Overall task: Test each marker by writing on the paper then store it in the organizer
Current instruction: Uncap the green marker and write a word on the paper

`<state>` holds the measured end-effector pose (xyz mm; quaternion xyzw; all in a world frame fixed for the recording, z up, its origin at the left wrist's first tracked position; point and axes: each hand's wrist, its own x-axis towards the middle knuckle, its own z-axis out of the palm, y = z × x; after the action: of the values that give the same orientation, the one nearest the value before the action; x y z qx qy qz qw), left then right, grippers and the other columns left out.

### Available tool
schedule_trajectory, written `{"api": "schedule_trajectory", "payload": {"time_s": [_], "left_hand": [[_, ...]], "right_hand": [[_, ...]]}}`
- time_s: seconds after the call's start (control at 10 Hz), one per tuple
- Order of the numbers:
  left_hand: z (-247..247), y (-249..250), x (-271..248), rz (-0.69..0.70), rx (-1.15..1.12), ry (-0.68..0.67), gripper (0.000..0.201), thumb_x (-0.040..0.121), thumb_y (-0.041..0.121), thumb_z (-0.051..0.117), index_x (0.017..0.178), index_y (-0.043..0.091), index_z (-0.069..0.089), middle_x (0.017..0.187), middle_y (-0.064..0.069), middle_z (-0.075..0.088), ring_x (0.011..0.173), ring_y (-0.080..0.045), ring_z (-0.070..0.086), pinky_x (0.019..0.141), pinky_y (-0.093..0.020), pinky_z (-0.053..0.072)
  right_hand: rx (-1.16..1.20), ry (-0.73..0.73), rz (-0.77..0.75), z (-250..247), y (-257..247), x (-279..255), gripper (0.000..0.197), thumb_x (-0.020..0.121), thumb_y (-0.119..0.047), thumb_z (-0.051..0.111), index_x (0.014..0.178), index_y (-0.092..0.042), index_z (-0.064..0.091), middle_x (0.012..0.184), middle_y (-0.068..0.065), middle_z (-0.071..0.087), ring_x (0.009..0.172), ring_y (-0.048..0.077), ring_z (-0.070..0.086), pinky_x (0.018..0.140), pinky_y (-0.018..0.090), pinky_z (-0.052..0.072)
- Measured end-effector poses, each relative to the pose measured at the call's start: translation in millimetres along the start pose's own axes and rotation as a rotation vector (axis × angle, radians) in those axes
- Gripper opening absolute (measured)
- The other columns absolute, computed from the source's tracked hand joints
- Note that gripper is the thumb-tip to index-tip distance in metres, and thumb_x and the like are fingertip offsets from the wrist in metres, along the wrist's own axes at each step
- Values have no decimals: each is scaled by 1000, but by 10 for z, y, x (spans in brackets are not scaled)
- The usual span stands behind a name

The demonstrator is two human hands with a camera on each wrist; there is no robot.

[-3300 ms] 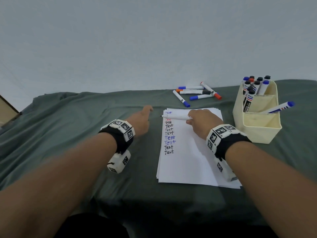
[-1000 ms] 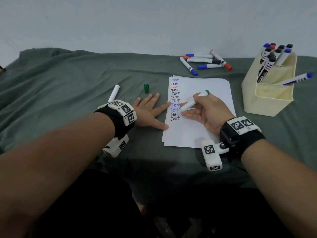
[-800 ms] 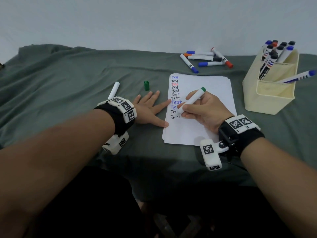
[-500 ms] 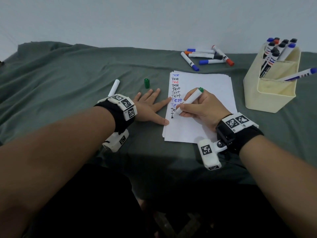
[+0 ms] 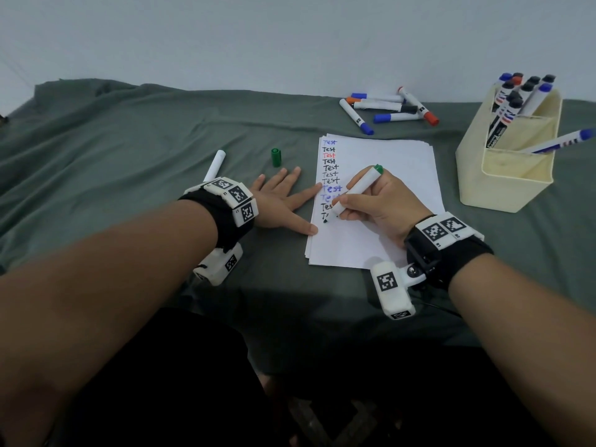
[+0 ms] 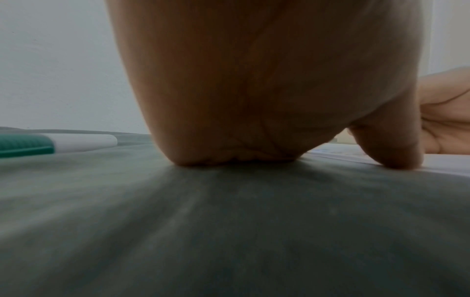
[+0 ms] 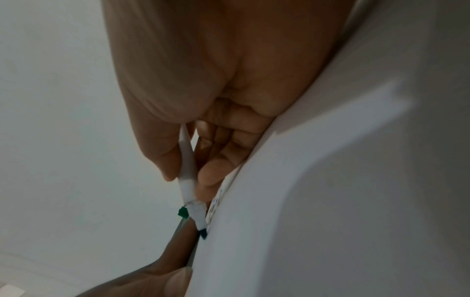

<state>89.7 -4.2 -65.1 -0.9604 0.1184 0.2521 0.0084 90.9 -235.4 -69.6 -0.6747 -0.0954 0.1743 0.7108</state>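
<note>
Your right hand (image 5: 380,201) pinches an uncapped green marker (image 5: 358,188), its tip touching the paper (image 5: 396,162) below a column of "Test" words. Your left hand (image 5: 283,201) lies flat, fingers spread, at the paper's left edge. The green cap (image 5: 275,157) stands nearby on the cloth-covered surface (image 5: 129,150). The cream organizer (image 5: 506,175), holding markers, sits to the right.

The paper (image 5: 387,175) carries a column of handwritten "Test" down its left edge, in blue, black and red; the nearest entry reads only "T". Print on the markers in the organizer (image 5: 503,185) is illegible.
</note>
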Motion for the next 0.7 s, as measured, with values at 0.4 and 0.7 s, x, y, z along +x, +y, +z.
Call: {"api": "schedule_trajectory", "payload": {"time_s": [0.4, 0.7], "left_hand": [[5, 14, 2, -7, -12, 8, 103, 63, 93, 37, 143, 59, -18, 159, 1, -30, 147, -21, -25, 118, -51, -13], [26, 4, 28, -13, -16, 21, 103, 61, 95, 36, 141, 61, -18, 159, 3, -29, 147, -19, -26, 117, -50, -14]], "right_hand": [[-58, 13, -6, -28, 4, -8, 23, 87, 0, 75, 101, -7, 58, 92, 23, 75, 76, 31, 73, 72, 34, 61], [-45, 87, -16, -7, -46, -48, 22, 87, 6, 72, 98, -5, 56, 100, 37, 67, 64, 23, 68, 65, 30, 58]]}}
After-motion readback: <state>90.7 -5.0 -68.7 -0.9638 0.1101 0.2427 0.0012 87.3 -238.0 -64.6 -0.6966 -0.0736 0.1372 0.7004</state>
